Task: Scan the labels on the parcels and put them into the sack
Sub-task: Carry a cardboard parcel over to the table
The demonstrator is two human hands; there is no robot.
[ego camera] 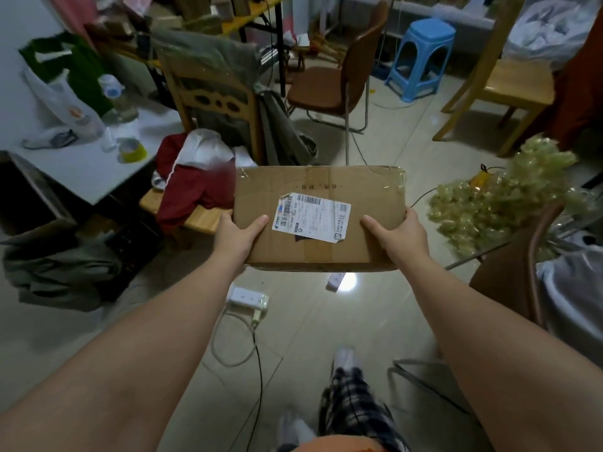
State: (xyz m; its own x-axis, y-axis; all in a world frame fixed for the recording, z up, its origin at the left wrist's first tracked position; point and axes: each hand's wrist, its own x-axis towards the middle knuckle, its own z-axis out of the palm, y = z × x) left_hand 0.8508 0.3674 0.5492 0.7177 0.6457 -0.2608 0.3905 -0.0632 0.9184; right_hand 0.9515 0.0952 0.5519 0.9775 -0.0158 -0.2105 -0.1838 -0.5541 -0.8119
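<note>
Mid-frame, both hands, left and right, grip the near corners of a cardboard parcel, label up, its print seemingly too blurred to read.

We see a matt brown cardboard parcel wrapped in glossy clear tape, its paper label scuffed, above a smooth, shiny tiled floor.

— Could we read the label?
— No, we found its print too small.
— And the fingers?
— We saw only thumbs; the rest of the left hand and right hand lay hidden beneath the parcel.
— The pale bag beside us?
— The right edge cut it off.
</note>
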